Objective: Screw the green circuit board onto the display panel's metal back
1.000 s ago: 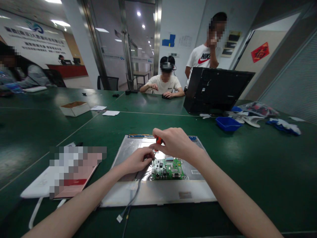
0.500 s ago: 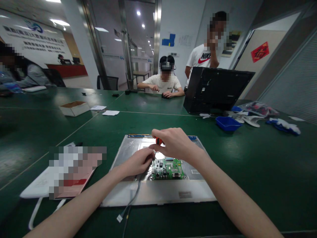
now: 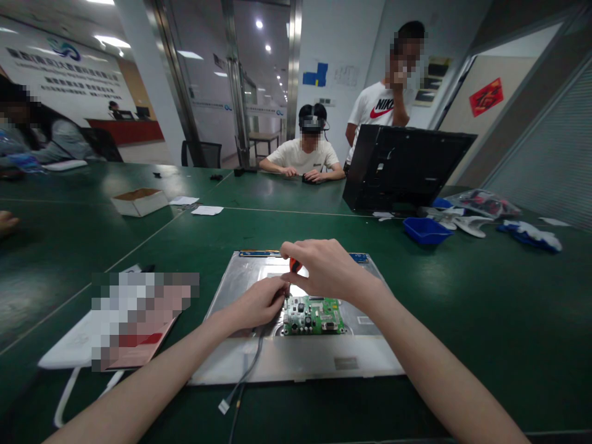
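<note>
A metal-backed display panel (image 3: 314, 361) lies flat before me, with a green circuit board (image 3: 314, 316) on its middle. My right hand (image 3: 321, 266) is closed round the red-and-black handle of a screwdriver (image 3: 295, 265), held above the board's upper left corner. Its tip is hidden by my fingers. My left hand (image 3: 261, 301) rests at that same corner, fingers pinched together near the screwdriver's lower end; whatever they hold cannot be made out. A grey cable (image 3: 256, 361) runs from under my left hand over the panel's front edge, ending in a white connector (image 3: 224, 406).
Left of the panel lie a white device (image 3: 69, 345) and a pinkish flat item (image 3: 161, 333), partly blurred. A small open box (image 3: 140, 203) stands farther back. Behind right are a black monitor casing (image 3: 407, 169), a blue tray (image 3: 426, 230) and gloves (image 3: 530, 235). Other people are around the table.
My right hand and the screwdriver handle have turned and tilted slightly, while my left hand stays put. Another person's hand has appeared at the far left edge.
</note>
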`<state>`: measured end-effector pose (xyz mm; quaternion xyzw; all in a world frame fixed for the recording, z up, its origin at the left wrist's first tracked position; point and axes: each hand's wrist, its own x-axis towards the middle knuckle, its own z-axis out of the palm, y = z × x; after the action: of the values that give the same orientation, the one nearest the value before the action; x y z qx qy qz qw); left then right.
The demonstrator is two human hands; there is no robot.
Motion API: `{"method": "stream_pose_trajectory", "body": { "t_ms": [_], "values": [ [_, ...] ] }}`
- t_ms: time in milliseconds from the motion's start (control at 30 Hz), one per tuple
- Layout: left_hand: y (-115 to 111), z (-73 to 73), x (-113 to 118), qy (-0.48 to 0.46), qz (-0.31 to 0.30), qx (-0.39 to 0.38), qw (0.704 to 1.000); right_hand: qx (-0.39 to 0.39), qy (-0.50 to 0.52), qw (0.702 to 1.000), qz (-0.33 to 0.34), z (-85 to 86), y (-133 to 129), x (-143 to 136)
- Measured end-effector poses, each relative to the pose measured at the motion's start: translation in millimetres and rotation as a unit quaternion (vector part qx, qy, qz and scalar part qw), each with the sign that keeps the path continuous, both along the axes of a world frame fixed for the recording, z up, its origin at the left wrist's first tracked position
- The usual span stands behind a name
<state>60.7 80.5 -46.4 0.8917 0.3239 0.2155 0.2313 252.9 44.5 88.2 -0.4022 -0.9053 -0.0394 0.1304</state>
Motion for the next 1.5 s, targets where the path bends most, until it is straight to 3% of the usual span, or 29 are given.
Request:
{"method": "stream_pose_trajectory", "body": {
  "t_ms": [200,433,733,1000,1300,1500],
  "values": [
    [-1.3,2.0,0.1,0.014,0.006,0.006,1.000,0.008,-0.022,0.999,-0.044,-2.7,4.1,-2.2],
    [1.4,-6.5,-1.2,-0.003,-0.003,0.011,1.000,-0.008,0.021,1.000,-0.001,-1.0,-1.4,-1.8],
    [-1.6,2.1,-0.1,0.011,0.010,0.011,1.000,0.006,-0.017,0.998,-0.054,-2.6,3.5,-1.6],
    [-0.3,-0.6,-0.1,0.000,-0.001,0.001,1.000,-0.008,0.015,1.000,-0.003,-1.2,-1.7,-0.9],
    [-2.1,3.1,0.0,0.011,0.009,0.003,1.000,0.015,-0.017,0.998,-0.050,-4.2,5.2,-0.9],
    [0.7,-3.4,-1.6,-0.008,-0.001,0.005,1.000,0.002,0.008,1.000,-0.026,-3.1,0.7,-1.6]
  ]
}}
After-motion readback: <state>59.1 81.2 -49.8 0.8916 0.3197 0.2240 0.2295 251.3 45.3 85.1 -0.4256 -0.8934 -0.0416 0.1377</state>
